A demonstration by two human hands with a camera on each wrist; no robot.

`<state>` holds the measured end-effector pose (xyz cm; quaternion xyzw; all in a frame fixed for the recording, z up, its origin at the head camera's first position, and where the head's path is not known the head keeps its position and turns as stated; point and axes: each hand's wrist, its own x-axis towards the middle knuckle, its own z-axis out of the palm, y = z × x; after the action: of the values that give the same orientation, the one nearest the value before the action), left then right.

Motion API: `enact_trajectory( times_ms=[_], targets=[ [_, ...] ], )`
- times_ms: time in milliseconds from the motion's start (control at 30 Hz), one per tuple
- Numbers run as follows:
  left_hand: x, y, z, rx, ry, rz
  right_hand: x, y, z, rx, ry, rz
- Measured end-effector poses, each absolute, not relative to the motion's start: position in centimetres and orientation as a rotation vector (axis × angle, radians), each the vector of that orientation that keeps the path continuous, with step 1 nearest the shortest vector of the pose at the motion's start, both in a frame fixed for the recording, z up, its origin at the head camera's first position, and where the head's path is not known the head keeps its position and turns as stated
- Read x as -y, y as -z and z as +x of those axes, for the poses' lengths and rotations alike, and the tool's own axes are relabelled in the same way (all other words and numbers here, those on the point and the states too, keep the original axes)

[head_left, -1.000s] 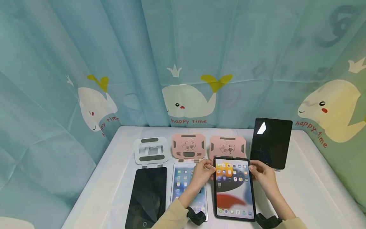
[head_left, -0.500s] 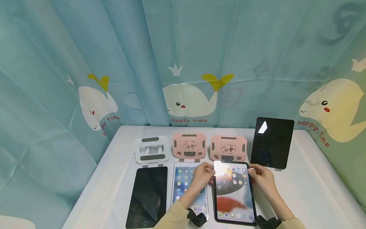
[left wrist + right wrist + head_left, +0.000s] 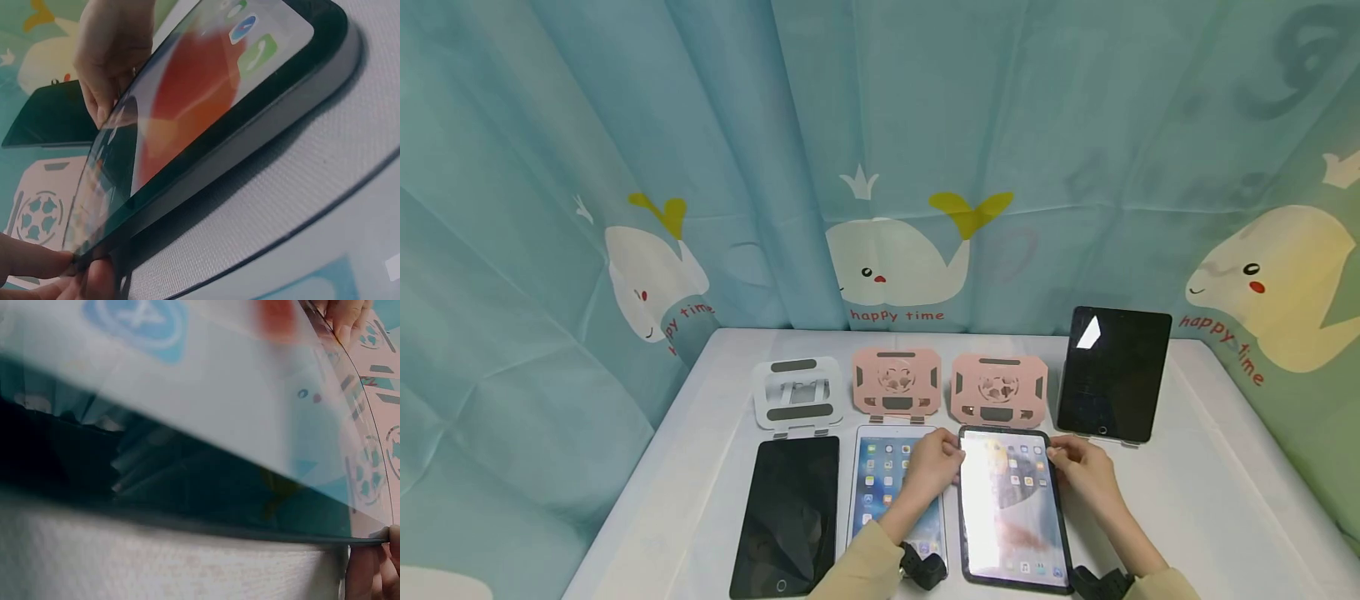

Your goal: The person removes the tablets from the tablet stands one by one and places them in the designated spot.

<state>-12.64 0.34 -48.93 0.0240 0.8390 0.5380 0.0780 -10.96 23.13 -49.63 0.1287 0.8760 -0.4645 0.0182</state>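
Note:
A black-framed tablet (image 3: 1018, 508) with a lit home screen is held near its two upper corners. My left hand (image 3: 934, 460) pinches its left edge, thumb on top and fingers beneath, as the left wrist view shows. On the opposite edge, my right hand (image 3: 1086, 468) pinches the right side the same way. The tablet's far end is raised off the table, with a shadow under it in the left wrist view. Just behind it stands a pink tablet stand (image 3: 998, 392). A white tablet (image 3: 868, 475) with a lit screen lies partly under my left forearm.
Far left lies a dark tablet (image 3: 786, 517) with a home button. Behind it stands a white stand (image 3: 797, 393), beside another pink stand (image 3: 897, 383). At the back right, a black tablet (image 3: 1116, 375) leans upright on a stand. A whale-print curtain (image 3: 880, 167) hangs behind the white table (image 3: 1217, 500).
The held tablet's far end has come down and toward me, away from the pink stand, and glare now covers its screen. Both hands keep their grip and move with it.

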Motion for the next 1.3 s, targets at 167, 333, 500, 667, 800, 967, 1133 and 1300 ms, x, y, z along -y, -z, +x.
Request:
enact_trajectory(
  times_ms=[167,333,500,667,800,967,1133,1300],
  targets=[
    [-0.5,48.8,-12.5,-2.564,-1.556,0.105,-23.1,50.0,-11.0,-2.758,1.369,0.369],
    [-0.5,48.5,-12.5,-2.646,-1.463,0.143,-22.9,50.0,-11.0,-2.807,1.302,0.354],
    [-0.7,48.5,-12.6,-2.677,-1.407,0.176,-22.6,49.7,-10.8,-2.887,1.187,0.341],
    [-0.7,48.6,-12.4,-2.729,-1.335,0.216,-22.4,49.3,-10.7,-2.965,1.082,0.318],
    [-0.8,48.6,-12.2,-2.827,-1.241,0.280,-22.2,49.3,-10.6,-3.010,1.041,0.290],
    [-0.8,48.4,-11.7,-2.926,-1.122,0.368,-22.1,49.3,-10.4,-3.041,1.009,0.274],
    [-0.8,48.2,-11.5,-2.945,-1.064,0.366,-22.0,49.2,-10.3,-3.036,0.966,0.254],
    [-0.9,48.2,-11.6,-2.886,-1.080,0.336,-22.0,48.7,-10.4,-2.983,0.927,0.210]
  ],
)
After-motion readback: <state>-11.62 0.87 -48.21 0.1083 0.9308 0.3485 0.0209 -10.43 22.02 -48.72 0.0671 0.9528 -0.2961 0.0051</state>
